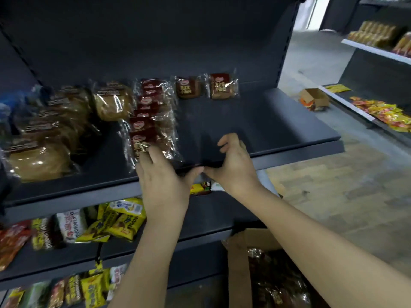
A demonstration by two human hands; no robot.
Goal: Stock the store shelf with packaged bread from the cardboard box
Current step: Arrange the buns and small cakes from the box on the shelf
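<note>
The left grip (pixel 160 181) lies with straight fingers on the front pack of the bread row (pixel 151 130) on the shelf (pixel 266 121). At the shelf's front edge the right grip (pixel 235 167) is curled, and whether it holds anything is hidden. Wrapped buns (pixel 111 103) crowd the shelf's left end. Yellow snack packs (pixel 124 218) lie below the shelf. The cardboard box (pixel 255 238), below its right end, is partly covered by an arm, its contents blurred.
</note>
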